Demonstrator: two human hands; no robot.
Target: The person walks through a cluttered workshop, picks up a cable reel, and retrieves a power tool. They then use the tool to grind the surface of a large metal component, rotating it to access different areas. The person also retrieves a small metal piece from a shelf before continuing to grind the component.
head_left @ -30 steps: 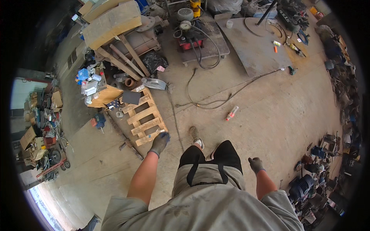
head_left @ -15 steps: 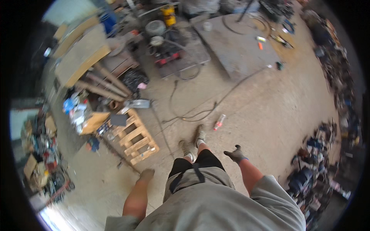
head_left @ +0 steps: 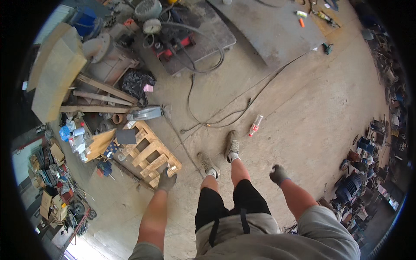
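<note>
Seen from above, standing on a concrete floor (head_left: 303, 130). At the lower middle of the frame, grey shirt and black shorts, bare legs below, two worn shoes (head_left: 219, 158) just above centre. Left hand (head_left: 166, 180), gloved in dark grey, hanging at lower left of centre with fingers curled loosely downward, grasping nothing; seen over the near corner of a wooden pallet (head_left: 149, 154), contact impossible to tell. Right hand (head_left: 278, 174), also gloved, right of centre, drawn into a loose fist, empty, well apart from everything on the floor.

Pallet lying flat at left of centre, a dark square sheet (head_left: 126, 136) on its far end. Just above the shoes, a clear plastic bottle (head_left: 255, 125) with a red cap on the floor, beside a black cable (head_left: 225, 117) snaking toward the upper middle. Farther up left, wooden beams (head_left: 97, 93), a black bag (head_left: 136, 82) and a big slanted board (head_left: 54, 71). At the top, a red and black machine (head_left: 173, 41) with hoses, next to a large grey metal plate (head_left: 268, 30). Along the right rim, dark clutter, too small to tell apart.
</note>
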